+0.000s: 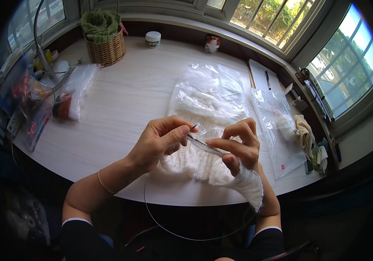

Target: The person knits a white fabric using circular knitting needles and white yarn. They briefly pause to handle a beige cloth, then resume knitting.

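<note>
My left hand [155, 143] pinches a dark-tipped knitting needle [200, 141] near its point, thumb against forefinger. White fuzzy knitting [253, 187] hangs from the stitches along the needle, and my right hand [246, 138] grips it there, index finger laid along the stitches. From the work a thin circular-needle cable [173, 232] loops down past the table's front edge. Under both hands lies more white ribbed knitting [186, 163], its far part against or within a clear plastic bag [210, 88]. Whether it joins the piece in my hands is hidden, as is the second needle tip.
Beyond the work stand a wicker basket [106, 50] with green fuzzy material, a white-lidded jar [152, 39] and a fox-like figurine [212, 44]. Bagged yarn [79, 91] and a lamp [43, 58] are left. Another plastic bag [279, 137], a pen [268, 80] and cloths [303, 132] are right.
</note>
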The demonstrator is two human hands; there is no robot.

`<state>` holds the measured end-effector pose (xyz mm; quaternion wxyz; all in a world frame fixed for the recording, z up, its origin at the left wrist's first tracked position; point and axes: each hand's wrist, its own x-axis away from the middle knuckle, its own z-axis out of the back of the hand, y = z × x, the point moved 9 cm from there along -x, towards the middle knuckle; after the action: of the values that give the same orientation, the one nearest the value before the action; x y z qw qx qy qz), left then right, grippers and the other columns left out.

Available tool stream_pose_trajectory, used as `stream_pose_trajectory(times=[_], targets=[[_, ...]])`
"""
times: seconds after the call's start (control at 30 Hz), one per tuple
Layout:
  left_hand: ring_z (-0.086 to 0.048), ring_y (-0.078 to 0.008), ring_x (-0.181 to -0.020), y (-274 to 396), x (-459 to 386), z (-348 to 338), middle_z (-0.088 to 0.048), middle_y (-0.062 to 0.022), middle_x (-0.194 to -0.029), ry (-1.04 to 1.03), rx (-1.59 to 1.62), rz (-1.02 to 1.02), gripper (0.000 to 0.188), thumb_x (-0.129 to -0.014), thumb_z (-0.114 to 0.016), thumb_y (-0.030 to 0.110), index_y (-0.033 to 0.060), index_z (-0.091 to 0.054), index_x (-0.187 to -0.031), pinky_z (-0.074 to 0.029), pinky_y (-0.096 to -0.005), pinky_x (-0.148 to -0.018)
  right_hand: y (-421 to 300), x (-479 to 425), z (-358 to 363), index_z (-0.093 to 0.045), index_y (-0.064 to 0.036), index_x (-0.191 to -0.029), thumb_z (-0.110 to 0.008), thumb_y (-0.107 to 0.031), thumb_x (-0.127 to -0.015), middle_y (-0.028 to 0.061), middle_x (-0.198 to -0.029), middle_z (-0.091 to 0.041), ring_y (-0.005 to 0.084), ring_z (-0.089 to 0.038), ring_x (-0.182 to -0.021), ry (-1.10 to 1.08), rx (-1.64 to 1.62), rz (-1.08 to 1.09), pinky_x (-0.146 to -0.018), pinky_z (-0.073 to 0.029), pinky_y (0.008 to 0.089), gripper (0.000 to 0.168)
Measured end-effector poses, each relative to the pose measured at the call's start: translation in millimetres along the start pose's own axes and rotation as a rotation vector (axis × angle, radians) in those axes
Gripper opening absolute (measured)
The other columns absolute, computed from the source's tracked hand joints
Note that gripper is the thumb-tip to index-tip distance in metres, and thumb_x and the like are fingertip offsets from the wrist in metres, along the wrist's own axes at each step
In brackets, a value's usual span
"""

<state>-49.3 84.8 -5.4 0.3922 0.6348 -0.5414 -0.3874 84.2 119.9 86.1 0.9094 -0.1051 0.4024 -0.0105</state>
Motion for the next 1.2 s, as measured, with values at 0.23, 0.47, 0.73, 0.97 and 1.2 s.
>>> stream_pose_trajectory(times=[0.23, 0.47, 0.73, 0.97, 1.2], targets=[[-0.031, -0.0018, -0.053, 23, 5, -18, -0.044, 0.0027, -0.073, -0.065, -0.154, -0.273, 0.034, -0.094, -0.046, 0.013, 0.0071, -0.044, -0.127, -0.027, -0.0159, -0.046, -9, 0, 3, -0.071, -0.012, -0.088, -0.044, -0.041, -0.090, 0.0000, -0.078, -0.050, 0.0163, -0.044, -0.073, 0.062, 0.138, 0.055, -0.072, -0.032, 0.0304, 0.040], [-0.035, -0.0019, -0.058, 25, 6, -16, -0.047, 0.0018, -0.076, -0.063, -0.157, -0.269, 0.023, -0.095, -0.045, 0.013, 0.0105, -0.048, -0.117, -0.034, -0.0157, -0.052, -6, 1, 4, -0.069, -0.012, -0.086, -0.044, -0.044, -0.089, -0.0003, -0.078, -0.050, 0.0160, -0.044, -0.073, 0.094, 0.156, 0.048, -0.071, -0.031, 0.0293, 0.040], [-0.043, -0.0038, -0.064, 20, 8, -22, -0.050, -0.0009, -0.077, -0.087, -0.082, -0.191, 0.022, -0.094, -0.046, 0.013, 0.0061, -0.046, -0.115, -0.037, -0.0169, -0.056, -9, 4, 1, -0.068, -0.012, -0.082, -0.051, -0.050, -0.083, 0.0001, -0.078, -0.049, 0.0163, -0.045, -0.073, 0.114, 0.150, 0.081, -0.070, -0.031, 0.0298, 0.042], [-0.054, -0.0120, -0.075, -1, 3, -22, -0.057, -0.0079, -0.084, -0.203, 0.154, 0.044, 0.025, -0.089, -0.051, 0.016, 0.0021, -0.049, -0.111, -0.044, -0.0242, -0.065, -2, 7, 11, -0.066, -0.012, -0.078, -0.051, -0.053, -0.082, -0.0001, -0.076, -0.048, 0.0163, -0.045, -0.070, 0.202, 0.145, 0.045, -0.068, -0.031, 0.0296, 0.043], [-0.051, -0.0076, -0.068, 3, 4, -21, -0.060, -0.0050, -0.082, -0.192, -0.035, 0.057, 0.021, -0.088, -0.056, 0.011, 0.0032, -0.055, -0.108, -0.043, -0.0202, -0.062, 0, 7, 20, -0.064, -0.012, -0.075, -0.052, -0.054, -0.081, 0.0001, -0.074, -0.048, 0.0165, -0.044, -0.069, 0.251, 0.175, 0.035, -0.070, -0.030, 0.0307, 0.043]])
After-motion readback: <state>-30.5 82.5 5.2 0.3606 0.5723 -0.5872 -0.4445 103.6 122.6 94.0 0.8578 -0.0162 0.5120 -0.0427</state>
